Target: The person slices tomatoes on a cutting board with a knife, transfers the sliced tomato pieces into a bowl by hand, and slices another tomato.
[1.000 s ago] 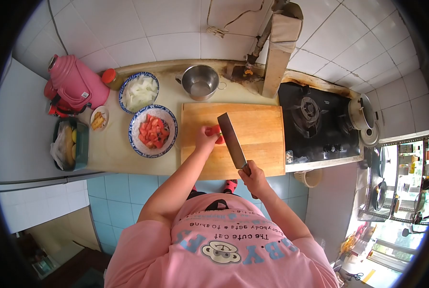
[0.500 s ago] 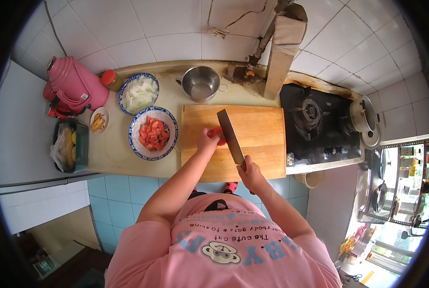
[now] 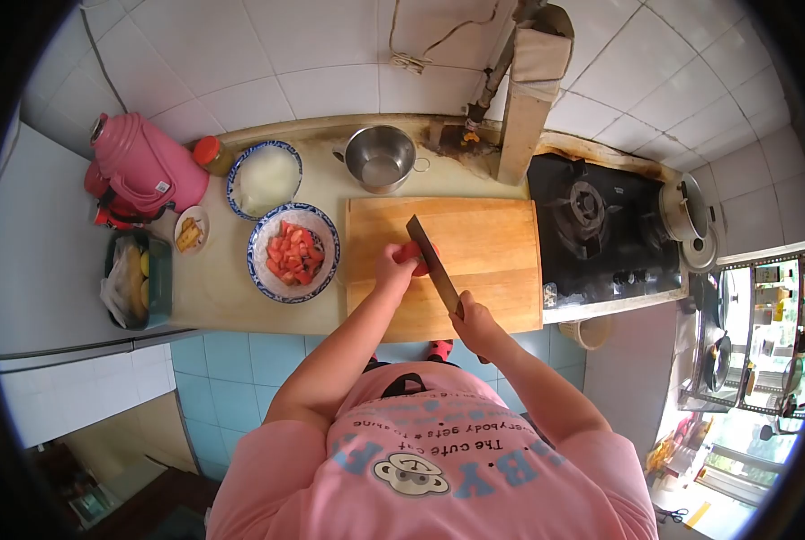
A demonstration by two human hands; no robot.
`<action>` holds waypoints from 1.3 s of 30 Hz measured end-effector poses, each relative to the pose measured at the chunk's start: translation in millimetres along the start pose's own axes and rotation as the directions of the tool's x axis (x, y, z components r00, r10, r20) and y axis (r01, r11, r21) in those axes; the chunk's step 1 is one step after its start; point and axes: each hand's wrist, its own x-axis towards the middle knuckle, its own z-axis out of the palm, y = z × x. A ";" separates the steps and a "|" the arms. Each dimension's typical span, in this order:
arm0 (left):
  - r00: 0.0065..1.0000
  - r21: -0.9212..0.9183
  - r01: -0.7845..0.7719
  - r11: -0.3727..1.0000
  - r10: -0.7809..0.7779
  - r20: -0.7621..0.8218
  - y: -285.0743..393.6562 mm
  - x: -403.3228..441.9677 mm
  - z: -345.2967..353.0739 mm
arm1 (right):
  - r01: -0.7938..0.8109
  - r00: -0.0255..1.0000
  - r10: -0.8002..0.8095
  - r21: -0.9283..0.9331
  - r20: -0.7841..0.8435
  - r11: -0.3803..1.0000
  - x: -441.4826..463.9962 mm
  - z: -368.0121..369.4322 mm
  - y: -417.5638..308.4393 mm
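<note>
Knife (image 3: 437,271) beyond "The cute cat" shirt (image 3: 429,432)

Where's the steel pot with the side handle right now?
In the head view, the steel pot stands on the counter, just beyond the cutting board's far edge, toward its left.

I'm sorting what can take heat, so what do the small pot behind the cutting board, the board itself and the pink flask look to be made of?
Pot: probably stainless steel, smooth and shiny, with silvery reflections. Cutting board: wood, smooth, with pale tan grain bands. Flask: likely plastic outside, judging by its evenly pink, molded-looking shell; its lining is hidden.
</note>
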 end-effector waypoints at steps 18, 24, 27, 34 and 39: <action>0.985 0.161 -0.030 0.987 0.002 0.170 -10.0 -13.2 -26.7 | 0.039 0.991 -0.033 0.048 -0.128 0.998 49.4 12.7 32.6; 0.954 0.212 -0.136 0.968 0.070 0.291 -13.8 -22.2 -44.2 | -0.191 0.975 0.221 0.442 -0.017 0.876 3.0 -10.7 25.9; 0.961 0.264 -0.117 0.957 0.042 0.275 -11.4 -24.4 -51.3 | -0.236 0.966 0.249 0.648 0.073 0.724 -21.7 -6.3 30.5; 0.887 0.415 -0.378 0.828 0.196 0.419 -7.9 -22.9 -64.1 | -0.297 0.951 0.255 0.746 0.176 0.596 -39.3 17.5 50.1; 0.916 0.515 -0.344 0.785 0.160 0.368 4.4 -29.2 -62.6 | -0.294 0.952 0.249 0.755 0.178 0.586 -40.9 24.6 51.5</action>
